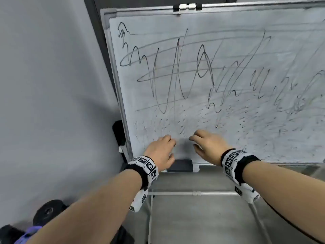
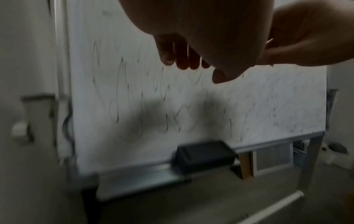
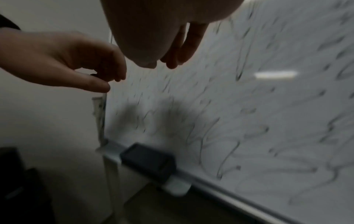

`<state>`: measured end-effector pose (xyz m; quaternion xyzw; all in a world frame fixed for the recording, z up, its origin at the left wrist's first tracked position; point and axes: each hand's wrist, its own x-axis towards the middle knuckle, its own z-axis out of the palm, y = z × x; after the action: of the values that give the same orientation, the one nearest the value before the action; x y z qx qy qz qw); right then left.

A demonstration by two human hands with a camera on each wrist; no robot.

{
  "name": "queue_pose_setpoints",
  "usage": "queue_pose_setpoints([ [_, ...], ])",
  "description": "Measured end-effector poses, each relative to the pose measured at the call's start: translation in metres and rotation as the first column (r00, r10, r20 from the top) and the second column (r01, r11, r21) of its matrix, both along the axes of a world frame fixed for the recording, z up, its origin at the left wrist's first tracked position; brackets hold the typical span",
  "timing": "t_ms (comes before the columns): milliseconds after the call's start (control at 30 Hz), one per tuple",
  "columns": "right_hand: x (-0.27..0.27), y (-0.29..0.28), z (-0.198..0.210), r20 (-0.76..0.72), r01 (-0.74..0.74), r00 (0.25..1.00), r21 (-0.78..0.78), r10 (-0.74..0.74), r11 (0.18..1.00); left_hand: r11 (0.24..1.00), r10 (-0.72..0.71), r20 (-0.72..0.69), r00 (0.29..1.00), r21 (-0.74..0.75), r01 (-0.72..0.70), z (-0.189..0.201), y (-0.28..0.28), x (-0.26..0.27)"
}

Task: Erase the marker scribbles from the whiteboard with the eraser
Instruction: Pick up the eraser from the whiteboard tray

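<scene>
The whiteboard point(image 1: 228, 55) stands tilted on a stand, with dark marker scribbles point(image 1: 177, 71) across its upper half and faint smeared traces lower down. A black eraser point(image 1: 180, 165) lies on the tray point(image 1: 195, 168) at the board's lower left corner; it shows too in the wrist views as the eraser point(image 2: 203, 156) and eraser point(image 3: 149, 162). My left hand point(image 1: 168, 148) hovers just above the eraser, fingers loosely curled, holding nothing. My right hand point(image 1: 194, 142) hangs beside it near the board, also empty. The left hand's fingers point(image 2: 178, 56) and the right hand's fingers point(image 3: 180, 50) are relaxed.
A grey wall point(image 1: 52, 85) runs close along the board's left edge. A black knob point(image 1: 118, 131) sticks out at the frame's left side. Metal stand legs and a crossbar point(image 1: 193, 193) sit below the tray. Dark objects point(image 1: 47, 212) lie on the floor at lower left.
</scene>
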<state>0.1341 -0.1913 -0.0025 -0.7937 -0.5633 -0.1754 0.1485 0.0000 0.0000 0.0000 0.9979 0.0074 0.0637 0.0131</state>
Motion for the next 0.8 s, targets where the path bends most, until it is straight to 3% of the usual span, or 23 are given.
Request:
queue_pose_setpoints([
  [133,-0.005,0.008,-0.066,-0.098,-0.039,0.995,-0.187,0.021,0.982,0.996,0.094,-0.179,0.979,0.018,-0.092,-0.060,0.000,-0.013],
  [300,0.000,0.013,-0.114,-0.127,-0.038,0.992,-0.324,-0.004,0.945,0.988,0.112,-0.195,0.974,-0.085,-0.131,-0.104,0.007,-0.014],
  [800,0.008,0.030,-0.123,-0.220,-0.046,0.974,-0.394,-0.046,0.918,0.970,0.172,-0.243,0.955,-0.126,-0.207,-0.111,0.003,0.007],
])
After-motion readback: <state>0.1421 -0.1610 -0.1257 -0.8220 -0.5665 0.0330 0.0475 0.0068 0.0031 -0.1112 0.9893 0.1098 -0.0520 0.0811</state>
